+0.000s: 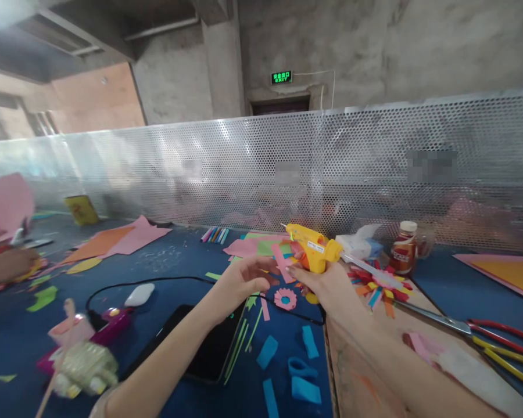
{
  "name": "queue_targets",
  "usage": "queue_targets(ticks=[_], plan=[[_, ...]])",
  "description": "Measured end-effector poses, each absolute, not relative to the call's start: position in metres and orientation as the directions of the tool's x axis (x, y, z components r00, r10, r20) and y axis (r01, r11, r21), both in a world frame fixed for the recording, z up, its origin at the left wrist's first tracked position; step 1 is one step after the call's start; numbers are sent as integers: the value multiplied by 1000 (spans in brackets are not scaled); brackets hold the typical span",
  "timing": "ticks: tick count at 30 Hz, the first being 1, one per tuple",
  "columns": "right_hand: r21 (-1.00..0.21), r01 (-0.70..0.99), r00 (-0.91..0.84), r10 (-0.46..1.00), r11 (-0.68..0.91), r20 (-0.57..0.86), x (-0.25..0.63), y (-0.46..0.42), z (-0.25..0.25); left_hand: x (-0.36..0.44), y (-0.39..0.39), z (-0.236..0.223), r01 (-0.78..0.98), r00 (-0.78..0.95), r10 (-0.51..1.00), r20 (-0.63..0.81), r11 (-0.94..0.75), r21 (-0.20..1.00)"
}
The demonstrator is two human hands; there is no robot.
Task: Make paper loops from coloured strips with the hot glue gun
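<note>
My right hand [322, 285] is closed round the grip of a yellow hot glue gun [316, 245], its nozzle pointing left and a clear glue stick [366, 266] poking out behind. A pink paper strip [282, 262] stands at the tip of that hand's thumb. Just left of it, my left hand [249, 280] has its fingers curved and apart, with nothing visible between them; whether its fingertips touch the strip I cannot tell. Below the hands lie a pink paper ring flower [285, 299] with a blue centre and several blue paper pieces [305, 390].
Long scissors [453, 325] lie at right beside a colourful paper flower [381, 281] and a brown bottle [404, 249]. A black phone [213, 348] is under my left forearm, near a cable [157, 278]. Another person's hand [13, 267] works at far left. A perforated metal screen [244, 168] stands behind.
</note>
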State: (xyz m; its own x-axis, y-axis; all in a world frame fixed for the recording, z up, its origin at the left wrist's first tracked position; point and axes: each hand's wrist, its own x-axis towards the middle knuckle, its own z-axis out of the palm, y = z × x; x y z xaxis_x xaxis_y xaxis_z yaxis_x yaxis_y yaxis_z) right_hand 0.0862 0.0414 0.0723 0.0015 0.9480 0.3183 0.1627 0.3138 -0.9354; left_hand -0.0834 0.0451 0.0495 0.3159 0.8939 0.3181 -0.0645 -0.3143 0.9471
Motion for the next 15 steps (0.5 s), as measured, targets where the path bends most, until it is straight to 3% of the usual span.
queue_targets(ticks=[9,15], plan=[[-955,102,-73,960,278,271,79,42,63,-68,39,50,26,89,935,343,-346,938],[-936,150,-127,945,318,300,89,46,60,-83,45,52,72,-9,928,372,-371,926]])
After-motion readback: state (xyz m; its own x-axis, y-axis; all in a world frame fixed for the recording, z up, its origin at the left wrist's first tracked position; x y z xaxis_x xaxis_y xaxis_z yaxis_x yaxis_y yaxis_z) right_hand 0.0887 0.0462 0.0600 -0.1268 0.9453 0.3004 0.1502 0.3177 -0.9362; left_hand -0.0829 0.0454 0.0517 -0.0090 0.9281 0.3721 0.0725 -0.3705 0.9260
